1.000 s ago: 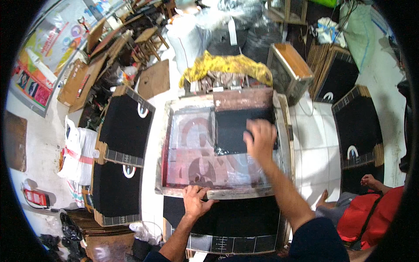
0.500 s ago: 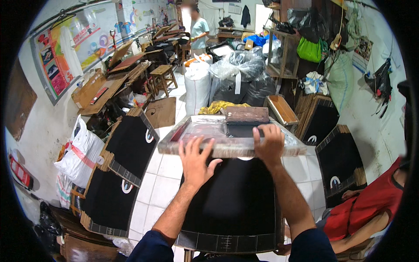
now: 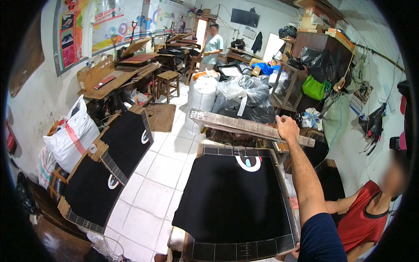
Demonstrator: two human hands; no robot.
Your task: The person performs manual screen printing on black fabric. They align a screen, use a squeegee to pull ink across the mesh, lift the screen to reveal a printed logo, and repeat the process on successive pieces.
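My right hand [image 3: 287, 129] is closed on the right part of a long, worn wooden frame [image 3: 248, 125], a screen-printing frame. The frame is raised above the far end of a board [image 3: 218, 249], its near edge slanting down to the right. Spread on the board lies a black cloth piece [image 3: 235, 196], with a white curved print [image 3: 249, 163] holding a blue oval near its far edge. White ruled lines mark the board's dark border. My left hand is out of view.
Boards with black cloth [image 3: 94, 187] stand stacked at left. A white sack [image 3: 74, 135] sits behind them. At right is a person in a red sleeveless shirt [image 3: 364, 214]; another person [image 3: 213, 48] stands far back. Stuffed plastic bags [image 3: 248, 94] and a wooden stool [image 3: 168, 83] lie beyond.
The frame has risen and tilted away from the board, uncovering the print on the cloth. My left hand has left the frame and the view; my right hand has closed on it.
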